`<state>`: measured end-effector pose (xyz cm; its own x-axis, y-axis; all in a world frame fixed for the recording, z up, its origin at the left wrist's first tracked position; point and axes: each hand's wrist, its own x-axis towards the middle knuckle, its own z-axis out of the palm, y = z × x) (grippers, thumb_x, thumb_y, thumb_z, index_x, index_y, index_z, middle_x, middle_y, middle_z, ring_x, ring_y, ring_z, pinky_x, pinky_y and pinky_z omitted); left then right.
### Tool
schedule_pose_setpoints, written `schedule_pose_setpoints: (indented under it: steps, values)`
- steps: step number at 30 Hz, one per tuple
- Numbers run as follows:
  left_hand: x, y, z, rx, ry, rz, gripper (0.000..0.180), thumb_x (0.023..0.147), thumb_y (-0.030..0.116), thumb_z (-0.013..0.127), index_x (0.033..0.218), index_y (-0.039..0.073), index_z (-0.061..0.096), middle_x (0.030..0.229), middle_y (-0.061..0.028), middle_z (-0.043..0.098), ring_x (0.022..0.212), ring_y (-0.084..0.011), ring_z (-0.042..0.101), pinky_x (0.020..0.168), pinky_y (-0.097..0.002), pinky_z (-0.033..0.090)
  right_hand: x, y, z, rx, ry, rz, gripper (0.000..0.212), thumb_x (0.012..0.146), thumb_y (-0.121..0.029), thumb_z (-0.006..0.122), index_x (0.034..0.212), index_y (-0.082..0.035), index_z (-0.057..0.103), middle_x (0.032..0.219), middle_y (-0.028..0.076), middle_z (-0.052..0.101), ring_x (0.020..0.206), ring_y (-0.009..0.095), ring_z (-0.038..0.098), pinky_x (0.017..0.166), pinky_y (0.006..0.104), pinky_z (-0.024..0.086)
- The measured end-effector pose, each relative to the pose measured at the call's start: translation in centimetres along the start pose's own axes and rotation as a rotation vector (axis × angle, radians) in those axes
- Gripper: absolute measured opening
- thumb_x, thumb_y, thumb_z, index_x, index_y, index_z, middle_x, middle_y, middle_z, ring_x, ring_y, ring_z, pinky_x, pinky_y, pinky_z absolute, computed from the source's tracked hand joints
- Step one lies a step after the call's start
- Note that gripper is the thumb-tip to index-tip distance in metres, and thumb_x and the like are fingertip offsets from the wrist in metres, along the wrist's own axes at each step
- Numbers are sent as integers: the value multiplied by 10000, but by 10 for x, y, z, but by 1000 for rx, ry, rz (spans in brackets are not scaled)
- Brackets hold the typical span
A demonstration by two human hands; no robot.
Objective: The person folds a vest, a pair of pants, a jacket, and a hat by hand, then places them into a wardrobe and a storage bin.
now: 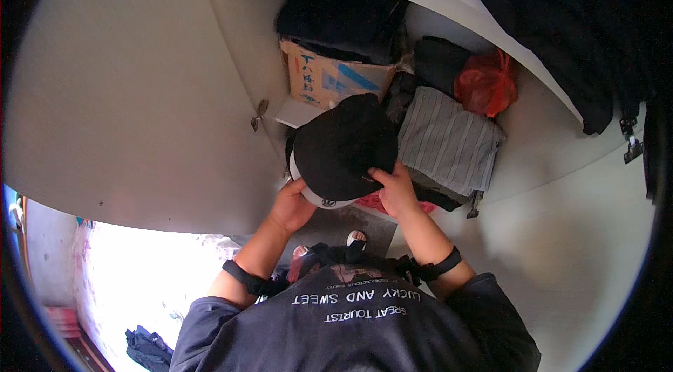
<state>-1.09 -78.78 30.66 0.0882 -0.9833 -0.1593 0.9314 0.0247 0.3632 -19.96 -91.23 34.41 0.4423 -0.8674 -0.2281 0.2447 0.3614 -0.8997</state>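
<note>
Two hands hold one black cap (343, 144) in front of an open wardrobe, and we judge the work to be at its midpoint: the cap is neither on a shelf nor set down, but held in the air above the clothes. Our left hand (291, 205) is closed on the lower edge of the cap, by its pale underside, and our right hand (395, 190) grips the opposite edge, thumb on top. The cap looks like smooth, stiff cloth, rounded at the crown, with a light rim showing beneath.

Behind it we see a folded grey striped garment (449, 141), soft and ribbed with thin lines, lying just beside a crinkled red plastic bag (488, 83) tied at the top. A cardboard box (329, 78) with torn flaps sits further back, dark folded clothes (340, 18) on top of it. The white wardrobe door (126, 92) swings open on our left, flat and matte. What stays unsettled, as far as we can tell, is where the cap ends up.
</note>
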Motion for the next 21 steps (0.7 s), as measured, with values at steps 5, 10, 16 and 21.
schedule_pose_setpoints:
  steps: [5, 10, 16, 21]
  values:
    - [3, 4, 30, 112, 104, -47, 540, 901, 292, 565, 1368, 74, 405, 1355, -105, 499, 1249, -292, 466, 1083, -465, 312, 24, -16, -56, 694, -111, 218, 457, 857, 27, 531, 1296, 5, 403, 1240, 143, 525, 1002, 217, 590, 820, 330, 526]
    - [1, 8, 32, 85, 33, -70, 562, 918, 330, 544, 1388, 73, 374, 1372, -111, 479, 1270, -296, 441, 1083, -479, 297, 12, -86, -43, 1260, -355, 159, 360, 836, -12, 506, 1167, 79, 400, 1091, 169, 539, 703, 140, 588, 527, 222, 518]
    - [-1, 7, 42, 42, 18, -67, 507, 925, 286, 542, 1360, 64, 407, 1340, -102, 506, 1246, -278, 469, 1071, -452, 321, 8, -89, -60, 1037, -480, 59, 282, 845, -97, 579, 1035, 48, 430, 940, 109, 531, 579, 99, 519, 444, 223, 402]
    - [-3, 6, 45, 57, 24, -27, 497, 930, 276, 532, 1357, 54, 407, 1341, -103, 506, 1254, -274, 461, 1078, -442, 312, -8, -77, -44, 935, -728, 125, 188, 892, -169, 533, 911, 0, 453, 775, 91, 501, 456, 100, 465, 392, 224, 345]
